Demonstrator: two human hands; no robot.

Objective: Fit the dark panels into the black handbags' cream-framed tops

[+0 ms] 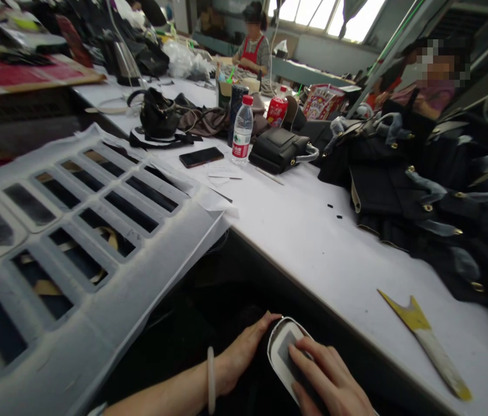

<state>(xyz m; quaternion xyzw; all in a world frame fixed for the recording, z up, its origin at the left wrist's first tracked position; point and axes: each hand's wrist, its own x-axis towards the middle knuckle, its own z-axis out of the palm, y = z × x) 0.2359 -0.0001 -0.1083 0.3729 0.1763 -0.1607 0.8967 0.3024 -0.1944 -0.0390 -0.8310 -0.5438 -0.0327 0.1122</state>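
Low in the head view is a rounded black bag piece (271, 345) with a thin white rim, its lower part beyond the picture's edge. My left hand (247, 353), with a pale bangle at the wrist, holds it from the left, fingertips at the top of the rim. Inside the rim lies an oblong white panel (279, 350) with a grey middle. My right hand (334, 378) is bent over this panel, fingertips pressed on its grey part and thumb lower down. On the white table to the right rests a yellow-and-grey forked flat tool (428, 341), apart from both hands.
White table (287, 231) with black bags (399, 190) piled right, a bottle (242, 130), a phone (201, 157) and a small black bag (276, 149). A slotted white tray (96, 225) stands left. Two people sit at the back. The table edge runs beside my hands.
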